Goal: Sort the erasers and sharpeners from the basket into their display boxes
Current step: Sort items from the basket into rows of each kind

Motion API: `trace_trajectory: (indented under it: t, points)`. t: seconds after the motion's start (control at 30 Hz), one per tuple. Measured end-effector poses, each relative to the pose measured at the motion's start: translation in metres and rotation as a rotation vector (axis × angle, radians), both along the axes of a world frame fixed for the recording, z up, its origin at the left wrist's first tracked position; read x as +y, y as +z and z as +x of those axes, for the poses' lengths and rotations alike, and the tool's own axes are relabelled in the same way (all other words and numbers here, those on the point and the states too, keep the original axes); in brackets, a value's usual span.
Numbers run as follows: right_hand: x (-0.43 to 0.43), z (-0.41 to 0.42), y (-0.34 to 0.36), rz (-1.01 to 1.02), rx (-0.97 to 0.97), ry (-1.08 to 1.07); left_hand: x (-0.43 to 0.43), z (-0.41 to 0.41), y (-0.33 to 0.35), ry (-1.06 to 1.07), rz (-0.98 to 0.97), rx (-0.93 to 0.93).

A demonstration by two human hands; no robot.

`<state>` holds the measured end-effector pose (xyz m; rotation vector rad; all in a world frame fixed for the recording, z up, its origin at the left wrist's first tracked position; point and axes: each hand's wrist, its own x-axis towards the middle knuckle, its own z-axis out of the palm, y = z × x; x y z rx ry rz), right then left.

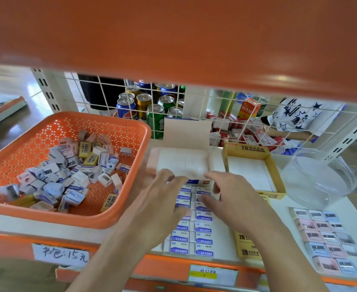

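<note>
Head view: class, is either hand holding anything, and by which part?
Left hand: nothing, fingers spread over the eraser rows. Right hand: cannot be told; its fingertips curl onto the rows, blurred.

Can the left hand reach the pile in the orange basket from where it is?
Probably yes. The left hand hovers over the eraser rows, right beside the orange basket. The basket's top is open, and nothing stands between the hand and the pile.

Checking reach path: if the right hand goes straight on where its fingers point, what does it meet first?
Likely the front edge of the white display box, just ahead of the right hand; blur leaves depth unclear.
</note>
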<state>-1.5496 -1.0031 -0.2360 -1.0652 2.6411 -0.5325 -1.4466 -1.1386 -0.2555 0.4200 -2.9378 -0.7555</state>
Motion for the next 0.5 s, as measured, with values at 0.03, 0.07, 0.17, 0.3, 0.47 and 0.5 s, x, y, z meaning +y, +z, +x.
trace_trajectory:
  t: [0.03, 0.07, 0.17, 0.3, 0.47, 0.5]
  points:
    - [-0.004, 0.002, 0.002, -0.021, 0.057, -0.003, 0.002, 0.002, 0.009, -0.004, -0.034, 0.036]
    - [-0.009, 0.005, 0.004, -0.040, 0.096, 0.003, 0.001, 0.005, 0.016, 0.000, -0.076, 0.070]
    - [-0.027, 0.014, 0.009, -0.097, 0.141, 0.082, -0.013, 0.023, 0.036, 0.056, -0.166, 0.139]
    - [-0.061, 0.032, 0.017, -0.201, 0.144, 0.226, -0.060, 0.058, 0.043, 0.256, -0.168, 0.100]
    - [-0.120, 0.056, 0.022, -0.225, 0.198, 0.419, -0.132, 0.088, 0.036, 0.422, -0.146, -0.221]
    - [-0.132, 0.060, 0.020, -0.188, 0.198, 0.453, -0.144, 0.089, 0.035, 0.396, -0.113, -0.292]
